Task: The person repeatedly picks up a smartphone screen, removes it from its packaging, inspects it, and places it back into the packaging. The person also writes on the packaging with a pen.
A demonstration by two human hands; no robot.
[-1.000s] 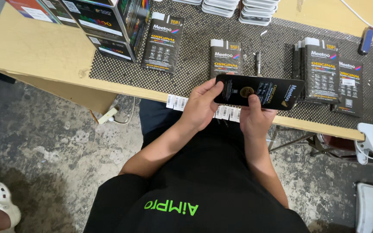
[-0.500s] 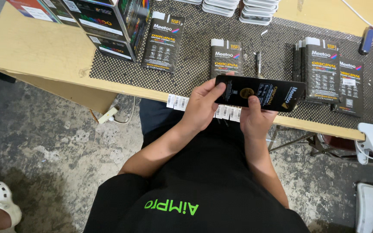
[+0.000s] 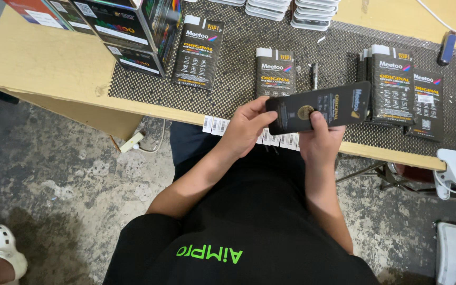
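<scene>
Both hands hold a flat black packet [image 3: 329, 107] with a round gold sticker, tilted just above the table's front edge. My left hand [image 3: 246, 126] grips its left end, fingers curled over the top. My right hand [image 3: 320, 141] supports it from below, with the thumb pressed near the gold sticker. A strip of white barcode labels [image 3: 215, 125] hangs along the table edge right under my hands.
Matching black packets lie on a dotted black mat [image 3: 238, 68]: one [image 3: 198, 51] at the left, one [image 3: 275, 71] in the middle, a stack [image 3: 391, 84] at the right. Stacked boxes [image 3: 122, 26] stand far left, white trays [image 3: 291, 10] at the back, a pen [image 3: 314, 75], a white clamp [image 3: 449, 171].
The packet has stayed in both hands and has tilted slightly, its right end a little higher. My right thumb has shifted on its face near the sticker.
</scene>
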